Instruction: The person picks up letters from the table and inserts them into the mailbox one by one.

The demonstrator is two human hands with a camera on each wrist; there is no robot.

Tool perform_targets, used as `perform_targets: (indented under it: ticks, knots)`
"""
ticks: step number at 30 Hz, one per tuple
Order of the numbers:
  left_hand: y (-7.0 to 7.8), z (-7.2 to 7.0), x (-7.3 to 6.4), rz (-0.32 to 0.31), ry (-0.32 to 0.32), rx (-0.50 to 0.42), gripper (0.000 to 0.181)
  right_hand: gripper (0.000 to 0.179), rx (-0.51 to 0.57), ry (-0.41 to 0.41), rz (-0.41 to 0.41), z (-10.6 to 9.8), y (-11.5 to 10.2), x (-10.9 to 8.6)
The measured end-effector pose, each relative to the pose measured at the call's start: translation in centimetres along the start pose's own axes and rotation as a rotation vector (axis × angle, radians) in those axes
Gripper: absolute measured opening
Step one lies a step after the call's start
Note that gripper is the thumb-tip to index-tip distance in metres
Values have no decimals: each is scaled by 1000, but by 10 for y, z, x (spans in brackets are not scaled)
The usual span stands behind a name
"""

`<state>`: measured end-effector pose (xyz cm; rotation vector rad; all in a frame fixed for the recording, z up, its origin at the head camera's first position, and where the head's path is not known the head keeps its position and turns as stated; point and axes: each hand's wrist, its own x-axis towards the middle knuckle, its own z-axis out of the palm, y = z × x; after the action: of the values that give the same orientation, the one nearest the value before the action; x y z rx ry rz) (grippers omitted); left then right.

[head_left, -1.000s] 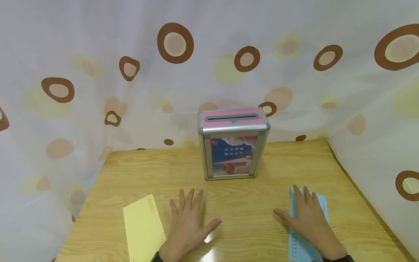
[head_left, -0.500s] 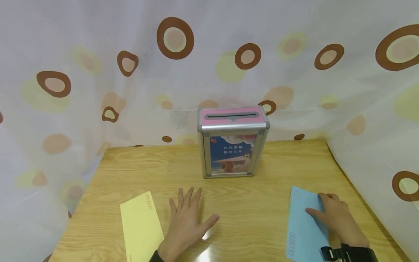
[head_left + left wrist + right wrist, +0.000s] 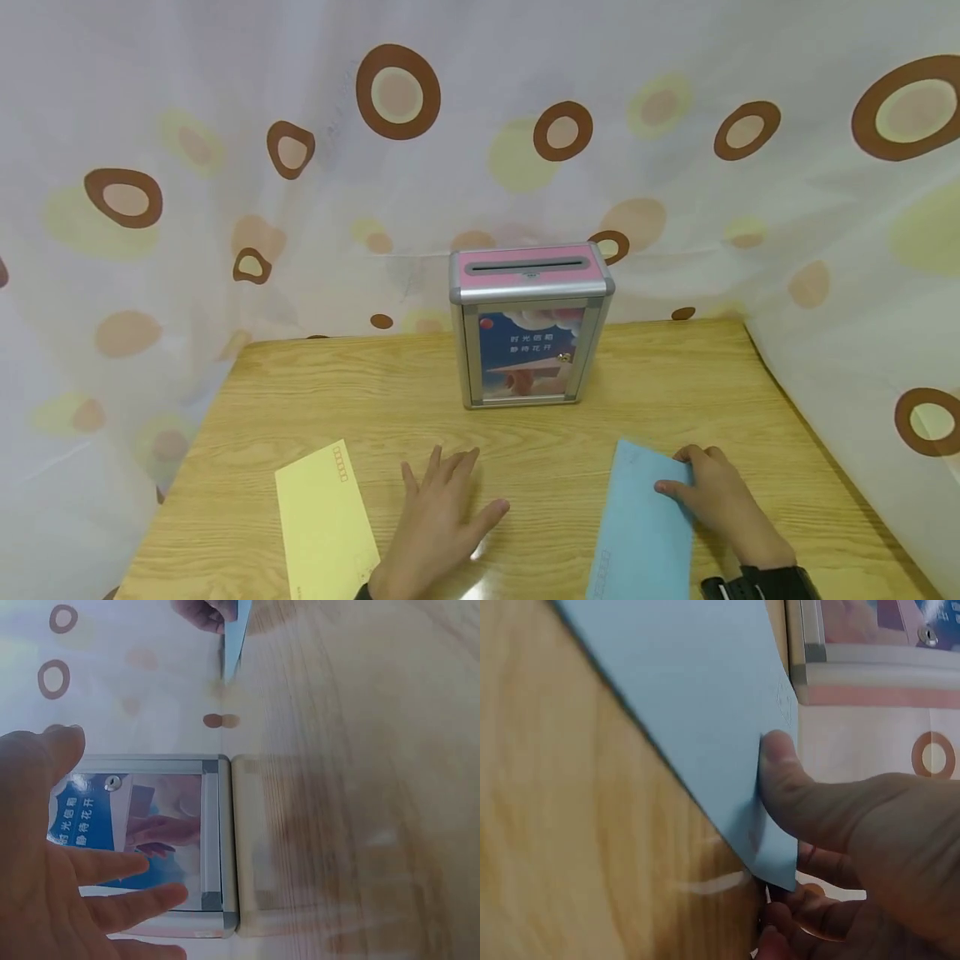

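A blue envelope (image 3: 647,525) is pinched along its right edge by my right hand (image 3: 716,504). In the right wrist view the thumb (image 3: 784,776) presses on the envelope's face and the other fingers curl behind its corner. My left hand (image 3: 435,525) holds nothing, its fingers spread above the table between the two envelopes. Beside it on the left lies a yellow envelope (image 3: 322,521) with a row of small printed boxes. A silver-framed letter box (image 3: 528,333) stands upright at the back, with a slot (image 3: 528,266) in its pink top and a small lock (image 3: 563,357) on its front.
Everything stands on a wood-grain table (image 3: 337,383). A white curtain (image 3: 315,217) with brown and yellow spots hangs behind the table and along its sides. A black strap (image 3: 765,583) is around the right wrist.
My right hand moved from over the blue envelope to its right edge, gripped it, and shifted it left. The left hand's fingers have shifted slightly. The yellow envelope and letter box stay put.
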<state>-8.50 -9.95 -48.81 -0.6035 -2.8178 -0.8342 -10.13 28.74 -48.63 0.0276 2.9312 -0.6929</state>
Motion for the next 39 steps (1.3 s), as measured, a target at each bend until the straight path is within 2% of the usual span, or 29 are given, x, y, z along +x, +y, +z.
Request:
perform_targets:
  ticks: [2, 9, 13, 20, 23, 25, 30, 32, 36, 39]
  knots:
    - [3, 0, 0, 28, -26, -32, 70, 60, 17, 3, -4, 3, -3, -1]
    - [6, 4, -3, 63, -194, -48, 60, 30, 46, 63, -47, 20, -28, 0]
    - [12, 12, -7, 67, -214, -45, 52, 20, 64, 98, -67, 31, -46, 3]
    - [23, 16, -8, 92, -241, -25, 47, 12, 171, 93, -96, 36, -73, 8]
    - [25, 15, -7, 81, -253, -30, 44, 9, 235, 91, -139, 33, -83, 12]
    - [26, 14, -5, 56, -237, -55, 44, 8, 275, 94, -159, 31, -90, 13]
    - [25, 13, -2, -63, -221, -253, 55, 9, 347, 124, -206, 20, -105, 12]
    - [24, 13, -3, -100, -240, -355, 57, 10, 390, 115, -220, 13, -109, 10]
    - [22, 15, -5, -142, -284, -520, 51, 11, 481, 100, -246, -2, -117, 3]
    - [23, 14, -4, -157, -293, -572, 45, 13, 527, 119, -297, -14, -124, -2]
